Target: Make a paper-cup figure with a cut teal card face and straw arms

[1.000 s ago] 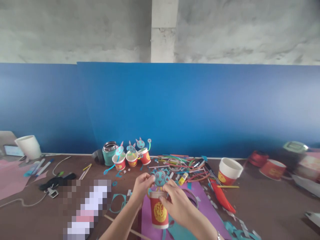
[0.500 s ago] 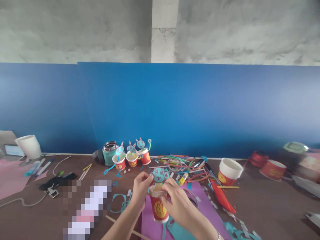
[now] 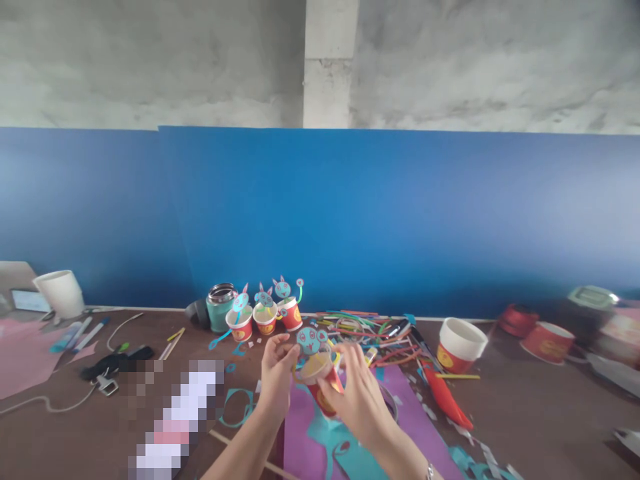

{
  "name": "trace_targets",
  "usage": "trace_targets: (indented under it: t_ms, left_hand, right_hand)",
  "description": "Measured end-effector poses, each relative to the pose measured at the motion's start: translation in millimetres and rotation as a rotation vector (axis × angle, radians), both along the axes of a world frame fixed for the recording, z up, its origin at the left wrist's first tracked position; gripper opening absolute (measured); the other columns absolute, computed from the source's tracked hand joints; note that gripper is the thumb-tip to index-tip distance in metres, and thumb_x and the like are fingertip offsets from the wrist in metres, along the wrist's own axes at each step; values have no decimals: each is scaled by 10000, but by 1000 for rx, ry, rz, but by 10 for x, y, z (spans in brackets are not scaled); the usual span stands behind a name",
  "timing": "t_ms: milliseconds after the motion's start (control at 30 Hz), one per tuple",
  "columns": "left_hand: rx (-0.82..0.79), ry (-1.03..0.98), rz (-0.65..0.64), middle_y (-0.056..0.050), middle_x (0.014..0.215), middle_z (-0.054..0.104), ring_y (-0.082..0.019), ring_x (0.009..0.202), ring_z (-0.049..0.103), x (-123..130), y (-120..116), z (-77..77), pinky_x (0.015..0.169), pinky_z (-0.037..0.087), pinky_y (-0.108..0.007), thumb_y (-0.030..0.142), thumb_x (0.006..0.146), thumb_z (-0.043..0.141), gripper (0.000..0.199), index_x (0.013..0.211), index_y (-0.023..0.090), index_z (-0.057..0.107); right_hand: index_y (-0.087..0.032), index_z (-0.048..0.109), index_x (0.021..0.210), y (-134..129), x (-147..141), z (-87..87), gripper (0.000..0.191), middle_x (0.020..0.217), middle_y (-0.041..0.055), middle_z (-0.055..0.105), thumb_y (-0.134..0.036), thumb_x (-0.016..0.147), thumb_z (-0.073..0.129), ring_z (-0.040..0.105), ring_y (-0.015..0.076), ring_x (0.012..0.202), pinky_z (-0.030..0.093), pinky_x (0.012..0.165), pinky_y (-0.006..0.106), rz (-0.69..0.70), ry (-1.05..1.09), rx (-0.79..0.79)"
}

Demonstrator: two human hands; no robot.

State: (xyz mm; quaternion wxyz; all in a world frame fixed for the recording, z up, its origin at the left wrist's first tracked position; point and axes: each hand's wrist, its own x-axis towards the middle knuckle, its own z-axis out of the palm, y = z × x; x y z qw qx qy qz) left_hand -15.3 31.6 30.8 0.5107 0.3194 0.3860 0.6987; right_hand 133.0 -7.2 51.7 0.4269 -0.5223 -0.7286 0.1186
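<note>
A red-and-white paper cup tilts over the purple sheet in front of me. From its mouth rises a round blue paper face with drawn eyes and mouth, a small round paper piece at its right. My left hand is closed, thumb and forefinger pinched at the face's left edge beside the cup's rim. My right hand wraps the cup's right side, thumb across its front. A yellow straw piece shows at the rim's left.
Three cups with blue paper figures stand behind, beside a teal jar. Colourful straws lie heaped behind my hands. Right are a white-rimmed cup and a red curved object. Blue scraps and a purple sheet lie near.
The cup has gone from nearly upright to tilted, its base swinging right and upward. The paper face has shifted slightly left. My right hand has moved from the rim to around the cup's side.
</note>
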Motion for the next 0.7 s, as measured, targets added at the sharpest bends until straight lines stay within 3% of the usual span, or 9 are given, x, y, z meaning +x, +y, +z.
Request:
trace_targets:
  t_ms: [67, 133, 267, 467, 600, 700]
  left_hand:
    - [-8, -40, 13, 54, 584, 625, -106, 524, 580, -15, 29, -33, 516, 401, -196, 322, 569, 777, 479, 951, 187, 521]
    - [-14, -44, -6, 17, 655, 671, -147, 610, 639, -24, 43, -57, 582, 457, -237, 341, 570, 792, 532, 1009, 176, 541]
    - [-14, 18, -44, -56, 825, 722, -217, 788, 685, -33, 34, -62, 704, 509, -306, 380, 622, 770, 512, 1053, 169, 590]
    - [23, 42, -71, -135, 1149, 660, -280, 1073, 606, -14, 68, -125, 909, 475, -378, 395, 616, 773, 556, 1102, 173, 616]
    - [24, 74, -157, -162, 1164, 645, -307, 1132, 566, 32, 100, -222, 958, 446, -404, 425, 584, 789, 603, 1095, 151, 624]
    - [37, 125, -132, -157, 1172, 639, -300, 1138, 561, 43, 73, -211, 971, 430, -413, 503, 678, 701, 587, 1142, 159, 597]
  right_hand:
    - [-161, 427, 1199, 53, -3, -77, 653, 1196, 159, 518, -247, 612, 701, 481, 327, 1144, 403, 942, 459, -101, 77, -81]
    - [-166, 410, 1247, 96, 1, -145, 755, 1226, 151, 543, -253, 571, 736, 489, 330, 1161, 402, 950, 443, -17, 159, -213]
    - [-190, 543, 1102, 152, 0, -237, 467, 1028, 76, 683, -245, 660, 685, 632, 258, 940, 481, 814, 346, 201, 354, -392]
    - [-175, 558, 1049, 205, -19, -341, 420, 940, 70, 698, -246, 659, 694, 648, 242, 835, 509, 715, 325, 185, 550, -466]
    - [-175, 560, 1059, 203, -20, -380, 448, 960, 75, 696, -246, 644, 715, 638, 235, 859, 508, 735, 321, 157, 606, -407]
    - [-170, 566, 1049, 189, -23, -382, 450, 930, 77, 703, -268, 639, 725, 644, 240, 830, 513, 714, 329, 157, 618, -403]
